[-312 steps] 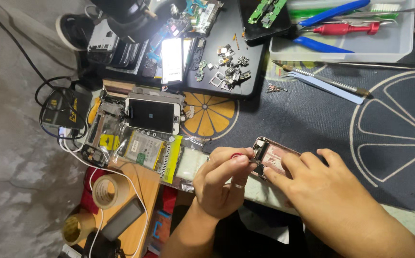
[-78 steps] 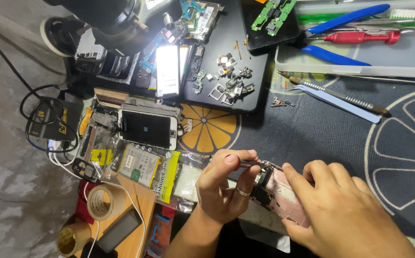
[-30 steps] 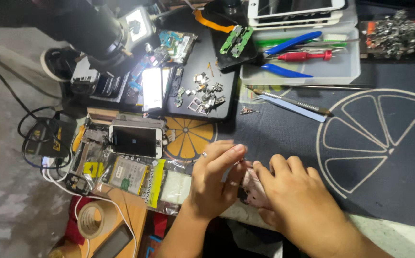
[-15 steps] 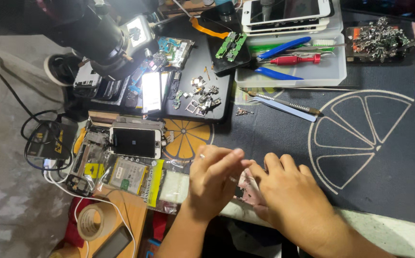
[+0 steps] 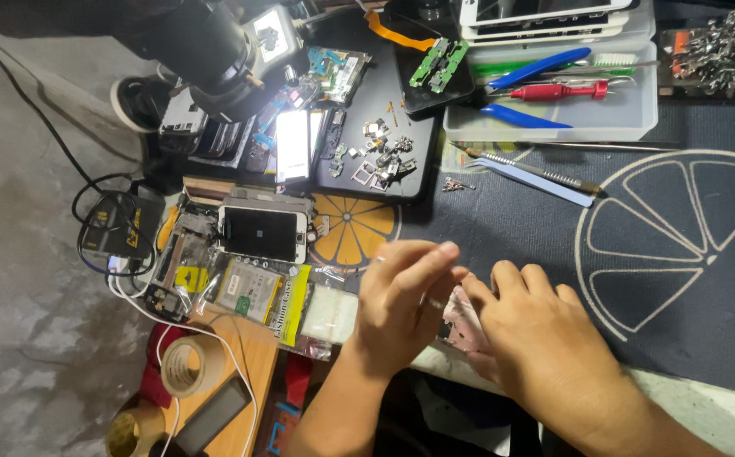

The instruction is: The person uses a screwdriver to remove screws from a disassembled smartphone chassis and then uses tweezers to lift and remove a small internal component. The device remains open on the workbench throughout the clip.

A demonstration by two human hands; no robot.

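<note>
The person's left hand (image 5: 401,309) and right hand (image 5: 536,347) meet over a small pink, flat phone housing (image 5: 462,326), which sits at the near edge of the dark blue work mat with the white citrus-slice outline (image 5: 680,245). The right hand cups the housing from the right with its fingers curled together along the edge. The left hand's fingers lie pressed together and angled down over the housing; they may be pinching a thin tool or part, but the hand hides that, so it cannot be told.

The main risk, judged from this pose, is a slip: the housing hangs close to the mat's edge above the person's lap, and a push from the left hand could tip it off. A tiny screw or part could also drop among the loose metal parts on the black tray (image 5: 380,156). The white phone lying face up (image 5: 264,233) and the clear plastic packets (image 5: 253,292) lie just beside the left wrist, where a sweep of the arm could knock them.
</note>
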